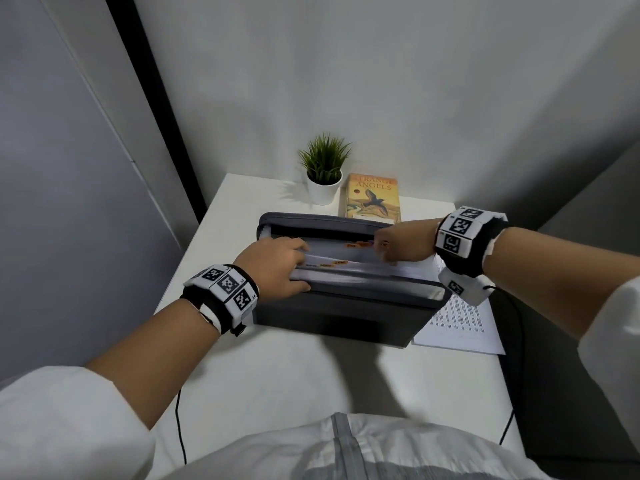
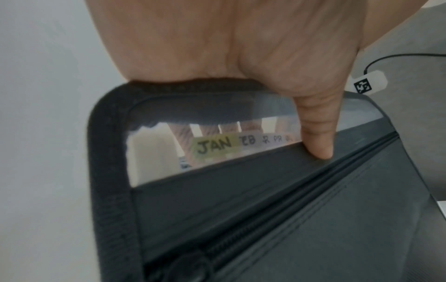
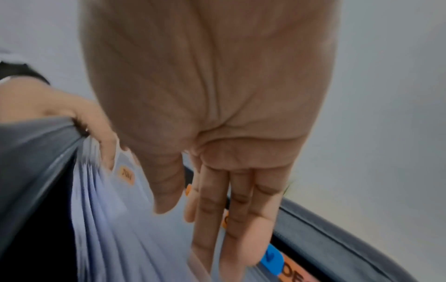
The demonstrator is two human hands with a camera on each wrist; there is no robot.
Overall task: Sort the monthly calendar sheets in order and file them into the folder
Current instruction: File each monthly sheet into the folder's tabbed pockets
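**Both hands in the open accordion folder**

The left hand [image 1: 273, 263] grips the near wall of the grey accordion folder [image 1: 346, 306] at its left end, fingers hooked inside, thumb outside. The folder stands open mid-tabletop [image 1: 277, 368]. The right hand [image 1: 403, 242], fingers straight and together, reaches among the tabbed dividers [image 1: 341, 263]. Printed calendar sheets [image 1: 460, 323] lie just right, partly under the folder.

A dark grey fabric accordion folder [image 1: 346, 306] stands open on the white bench [image 1: 277, 368]. The left hand [image 1: 273, 263] grips its near wall, fingers inside. The right hand [image 1: 403, 242] reaches into the tabbed dividers [image 1: 346, 266].
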